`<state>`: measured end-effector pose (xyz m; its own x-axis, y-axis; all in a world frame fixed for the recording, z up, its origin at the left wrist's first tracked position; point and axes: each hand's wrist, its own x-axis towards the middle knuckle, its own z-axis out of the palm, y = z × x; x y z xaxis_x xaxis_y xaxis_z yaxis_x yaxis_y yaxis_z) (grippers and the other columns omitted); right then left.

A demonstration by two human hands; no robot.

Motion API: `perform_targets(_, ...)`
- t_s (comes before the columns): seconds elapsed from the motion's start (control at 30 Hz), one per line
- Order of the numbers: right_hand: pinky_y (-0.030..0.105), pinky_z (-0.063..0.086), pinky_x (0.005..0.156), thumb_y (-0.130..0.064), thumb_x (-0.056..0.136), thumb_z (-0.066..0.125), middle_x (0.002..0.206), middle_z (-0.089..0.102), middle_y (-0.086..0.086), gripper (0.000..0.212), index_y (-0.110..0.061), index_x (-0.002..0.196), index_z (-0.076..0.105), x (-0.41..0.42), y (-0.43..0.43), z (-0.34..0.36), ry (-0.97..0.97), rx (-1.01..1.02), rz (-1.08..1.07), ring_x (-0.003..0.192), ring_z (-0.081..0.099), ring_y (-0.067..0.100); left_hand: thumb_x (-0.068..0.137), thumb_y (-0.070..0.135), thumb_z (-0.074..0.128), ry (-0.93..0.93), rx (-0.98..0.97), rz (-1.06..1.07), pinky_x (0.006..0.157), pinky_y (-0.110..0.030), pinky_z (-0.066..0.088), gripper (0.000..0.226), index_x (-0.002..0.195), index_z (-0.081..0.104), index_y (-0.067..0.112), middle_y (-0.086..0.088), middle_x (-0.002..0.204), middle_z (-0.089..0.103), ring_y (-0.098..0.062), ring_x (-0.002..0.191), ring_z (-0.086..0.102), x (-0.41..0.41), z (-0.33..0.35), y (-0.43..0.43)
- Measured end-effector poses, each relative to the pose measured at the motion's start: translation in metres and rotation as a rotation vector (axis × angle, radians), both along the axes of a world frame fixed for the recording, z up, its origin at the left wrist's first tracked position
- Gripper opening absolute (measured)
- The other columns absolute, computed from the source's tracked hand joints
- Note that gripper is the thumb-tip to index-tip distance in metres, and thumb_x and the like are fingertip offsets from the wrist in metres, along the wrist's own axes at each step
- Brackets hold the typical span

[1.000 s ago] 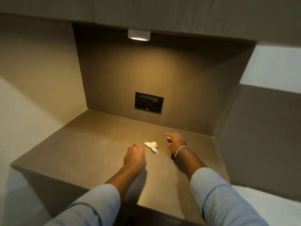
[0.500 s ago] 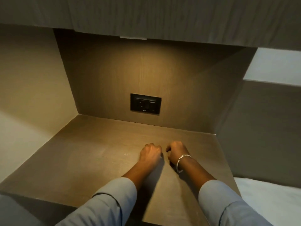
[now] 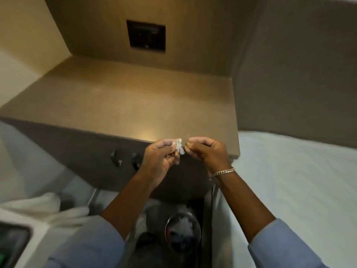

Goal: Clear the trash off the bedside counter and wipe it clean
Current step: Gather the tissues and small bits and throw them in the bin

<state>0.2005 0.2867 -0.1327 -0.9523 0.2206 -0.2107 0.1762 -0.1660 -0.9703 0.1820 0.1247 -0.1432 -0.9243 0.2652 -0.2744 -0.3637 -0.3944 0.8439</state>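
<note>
Hovering just past the bench's (image 3: 119,97) front edge, both hands meet over open floor room. The left hand (image 3: 158,159) pinches a small crumpled white scrap of trash (image 3: 178,146); the right hand (image 3: 208,151) is curled shut, its contents hidden. The benchtop lies bare, bed (image 3: 299,180) alongside.

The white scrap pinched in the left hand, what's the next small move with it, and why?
Probably lower the left hand and drop the white scrap into the round bin on the floor just below. The scrap is already lifted off the counter, the bin sits open under the hands, and what looks like white waste lies in it. The right hand pinches something small too.
</note>
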Motion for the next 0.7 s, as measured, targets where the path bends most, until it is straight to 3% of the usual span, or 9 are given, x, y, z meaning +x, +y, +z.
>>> perform_targets(0.13, 0.025, 0.061, 0.067, 0.003, 0.079, 0.069, 0.077, 0.077, 0.008, 0.013, -0.006, 0.085, 0.075, 0.085, 0.003, -0.056, -0.178, -0.060, 0.001, 0.073, 0.074, 0.019, 0.092, -0.004, 0.042, -0.298, 0.110, -0.042, 0.051, -0.023, 0.052, 0.024, 0.097, 0.065, 0.001, -0.011, 0.073, 0.067, -0.015, 0.056, 0.063, 0.069, -0.060, 0.013)
perform_targets(0.27, 0.046, 0.057, 0.090, 0.006, 0.078, 0.070, 0.097, 0.073, 0.025, 0.014, -0.002, 0.089, 0.074, 0.121, 0.007, -0.146, -0.491, 0.024, -0.090, 0.092, 0.071, 0.038, 0.094, 0.000, 0.047, -0.529, -0.102, 0.029, 0.052, -0.023, 0.051, 0.016, 0.101, 0.062, 0.000, -0.013, 0.077, 0.059, -0.016, 0.062, 0.057, 0.110, -0.143, 0.028)
perform_targets(0.37, 0.037, 0.062, 0.080, 0.005, 0.077, 0.070, 0.090, 0.075, 0.017, 0.019, -0.014, 0.078, 0.075, 0.138, 0.005, -0.210, -0.593, 0.048, -0.144, 0.084, 0.072, 0.030, 0.093, -0.001, 0.050, -0.597, -0.269, -0.011, 0.051, -0.024, 0.053, 0.015, 0.092, 0.064, 0.002, -0.016, 0.080, 0.061, -0.020, 0.065, 0.058, 0.126, -0.200, 0.042)
perform_targets(0.43, 0.037, 0.062, 0.079, 0.004, 0.078, 0.068, 0.081, 0.074, 0.007, 0.022, -0.017, 0.077, 0.073, 0.149, 0.000, -0.246, -0.656, 0.020, -0.190, 0.083, 0.070, 0.027, 0.093, -0.002, 0.049, -0.646, -0.350, -0.047, 0.057, -0.032, 0.053, 0.021, 0.106, 0.063, -0.007, -0.023, 0.089, 0.062, -0.024, 0.065, 0.058, 0.130, -0.228, 0.049)
perform_targets(0.53, 0.045, 0.055, 0.092, -0.007, 0.082, 0.064, 0.099, 0.070, 0.016, 0.021, -0.007, 0.103, 0.068, 0.166, -0.003, -0.281, -0.715, 0.188, -0.105, 0.099, 0.065, 0.031, 0.095, -0.003, 0.046, -0.693, -0.420, -0.127, 0.072, -0.039, 0.055, 0.031, 0.124, 0.057, 0.002, -0.021, 0.101, 0.061, -0.030, 0.082, 0.062, 0.136, -0.253, 0.046)
perform_targets(0.6, 0.037, 0.056, 0.081, -0.005, 0.081, 0.062, 0.085, 0.067, 0.011, 0.015, -0.001, 0.094, 0.067, 0.180, 0.000, -0.287, -0.713, 0.295, -0.088, 0.090, 0.062, 0.030, 0.096, -0.003, 0.044, -0.701, -0.486, -0.189, 0.071, -0.034, 0.054, 0.036, 0.129, 0.053, 0.008, -0.019, 0.106, 0.058, -0.029, 0.085, 0.062, 0.143, -0.252, 0.032)
perform_targets(0.67, 0.026, 0.051, 0.070, 0.002, 0.082, 0.059, 0.075, 0.061, 0.004, 0.010, -0.003, 0.084, 0.067, 0.193, 0.006, -0.280, -0.688, 0.336, -0.097, 0.083, 0.058, 0.026, 0.095, -0.002, 0.046, -0.668, -0.549, -0.215, 0.072, -0.034, 0.054, 0.029, 0.120, 0.056, 0.008, -0.020, 0.102, 0.059, -0.025, 0.075, 0.061, 0.148, -0.239, 0.011)
perform_targets(0.7, 0.024, 0.049, 0.071, 0.002, 0.084, 0.057, 0.081, 0.063, 0.005, 0.013, -0.002, 0.089, 0.069, 0.197, 0.007, -0.273, -0.696, 0.342, -0.095, 0.084, 0.058, 0.023, 0.094, -0.001, 0.049, -0.639, -0.574, -0.215, 0.072, -0.034, 0.055, 0.023, 0.113, 0.058, 0.009, -0.019, 0.097, 0.062, -0.023, 0.073, 0.062, 0.150, -0.228, -0.002)
